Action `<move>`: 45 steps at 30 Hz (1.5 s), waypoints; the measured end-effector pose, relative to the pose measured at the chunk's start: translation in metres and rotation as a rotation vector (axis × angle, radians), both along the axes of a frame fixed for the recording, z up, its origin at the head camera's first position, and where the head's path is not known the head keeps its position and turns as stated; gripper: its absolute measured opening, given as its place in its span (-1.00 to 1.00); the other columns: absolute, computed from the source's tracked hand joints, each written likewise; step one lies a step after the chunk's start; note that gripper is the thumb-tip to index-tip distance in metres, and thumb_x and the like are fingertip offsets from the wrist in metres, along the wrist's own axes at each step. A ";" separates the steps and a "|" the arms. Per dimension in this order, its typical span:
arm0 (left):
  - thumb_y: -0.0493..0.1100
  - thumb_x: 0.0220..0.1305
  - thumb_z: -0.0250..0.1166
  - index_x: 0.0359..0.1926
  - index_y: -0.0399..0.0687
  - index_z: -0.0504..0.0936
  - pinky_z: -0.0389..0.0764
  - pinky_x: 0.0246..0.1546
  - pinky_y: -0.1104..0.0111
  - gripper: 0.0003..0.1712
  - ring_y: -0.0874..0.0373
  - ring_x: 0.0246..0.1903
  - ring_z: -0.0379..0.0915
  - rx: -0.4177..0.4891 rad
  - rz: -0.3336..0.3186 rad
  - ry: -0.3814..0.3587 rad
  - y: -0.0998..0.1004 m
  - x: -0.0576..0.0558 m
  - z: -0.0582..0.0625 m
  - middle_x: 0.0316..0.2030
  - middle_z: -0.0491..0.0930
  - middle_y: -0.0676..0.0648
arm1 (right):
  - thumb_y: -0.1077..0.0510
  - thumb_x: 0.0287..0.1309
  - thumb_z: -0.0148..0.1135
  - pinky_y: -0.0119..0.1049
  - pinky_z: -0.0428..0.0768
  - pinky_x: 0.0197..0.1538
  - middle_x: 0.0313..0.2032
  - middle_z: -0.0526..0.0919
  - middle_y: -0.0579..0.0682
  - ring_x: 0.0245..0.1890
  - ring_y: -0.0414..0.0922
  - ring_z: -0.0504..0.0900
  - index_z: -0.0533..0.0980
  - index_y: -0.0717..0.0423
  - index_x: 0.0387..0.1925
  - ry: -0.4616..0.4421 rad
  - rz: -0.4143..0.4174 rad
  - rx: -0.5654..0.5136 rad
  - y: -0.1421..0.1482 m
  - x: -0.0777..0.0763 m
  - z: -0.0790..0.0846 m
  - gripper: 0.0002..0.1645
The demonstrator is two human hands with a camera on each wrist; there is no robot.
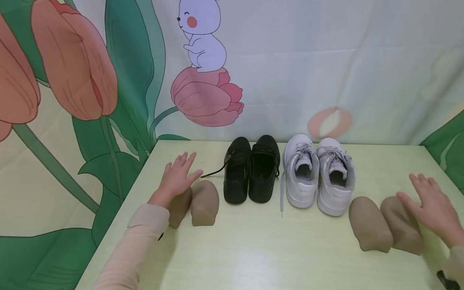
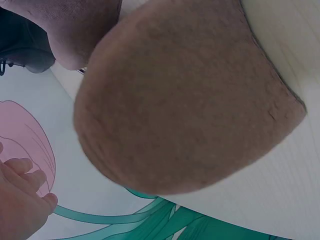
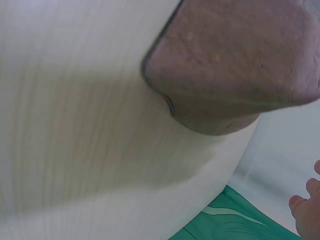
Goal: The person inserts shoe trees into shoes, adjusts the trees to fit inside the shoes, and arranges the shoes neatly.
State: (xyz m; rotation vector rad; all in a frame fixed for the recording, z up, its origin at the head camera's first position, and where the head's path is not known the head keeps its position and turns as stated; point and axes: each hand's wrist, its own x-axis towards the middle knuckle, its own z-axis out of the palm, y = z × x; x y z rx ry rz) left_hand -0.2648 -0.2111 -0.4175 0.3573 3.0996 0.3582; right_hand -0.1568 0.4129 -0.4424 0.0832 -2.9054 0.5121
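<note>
My left hand (image 1: 177, 179) is spread with straight fingers above a brown toe-shaped shoe insert (image 1: 180, 207), partly covering it in the head view. Beside it lies a second brown insert (image 1: 205, 203). In the left wrist view one insert (image 2: 185, 100) fills the middle, with the left hand (image 2: 25, 200) at the lower left edge. On the right, my right hand (image 1: 433, 205) has its fingers extended, overlapping the outer of two more brown inserts (image 1: 402, 225); the inner insert (image 1: 370, 223) lies next to it. The right wrist view shows an insert (image 3: 235, 55) close up. Neither hand holds anything.
Black lace-up shoes (image 1: 236, 171) stand side by side at the back of the pale table (image 1: 253, 253), one lace trailing left. White sneakers (image 1: 335, 177) stand right of them, a lace hanging between the pairs. A printed cloth (image 1: 290, 72) hangs behind the table.
</note>
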 end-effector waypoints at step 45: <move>0.30 0.23 -0.12 0.38 0.11 -0.07 -0.15 0.26 -0.11 -0.21 -0.14 0.35 -0.16 0.013 -0.102 0.018 0.041 0.008 0.002 0.36 -0.04 -0.19 | -0.05 0.24 -0.05 0.27 -0.13 0.22 0.28 0.04 0.39 0.35 0.23 -0.17 0.01 0.24 0.31 0.028 0.092 -0.050 -0.026 0.016 -0.006 -0.25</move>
